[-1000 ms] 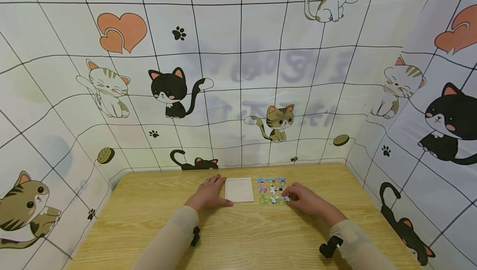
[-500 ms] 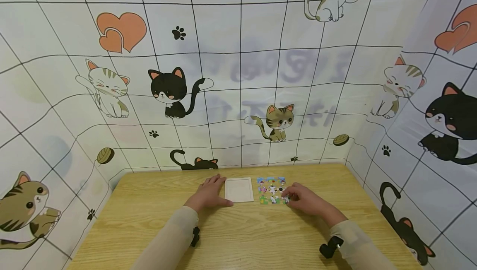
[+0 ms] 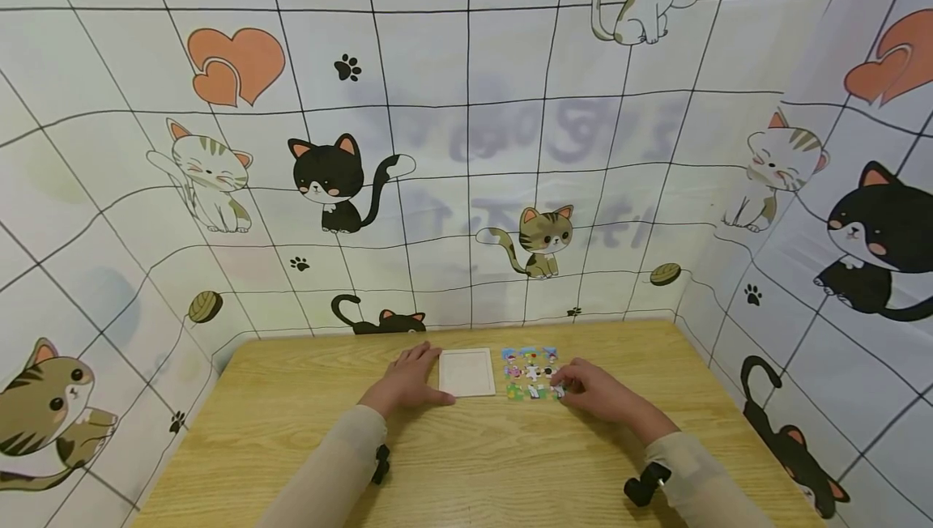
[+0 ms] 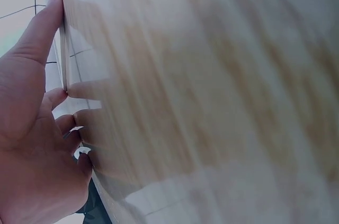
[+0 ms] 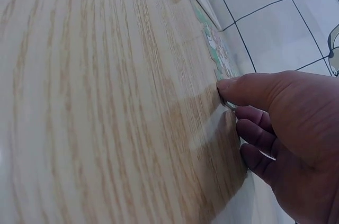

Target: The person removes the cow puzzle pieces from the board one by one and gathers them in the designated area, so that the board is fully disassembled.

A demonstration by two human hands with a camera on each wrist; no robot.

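In the head view, a flat, pale square puzzle frame lies on the table. My left hand rests beside its left edge with fingers spread and the thumb by its near left corner. To the frame's right is a colorful jigsaw puzzle of several pieces, laid out in a loose square. My right hand is at the puzzle's near right corner, thumb and fingers curled, pinching a jigsaw piece low at the tabletop. That hand covers part of the piece.
The wood-grain table ends against a white cloth wall printed with grid lines and cartoon cats. Side walls of the same cloth rise at left and right. A black strap mount sits at the right wrist.
The head view has shifted very slightly. Both hands, the frame and the puzzle pieces stay in the same places.
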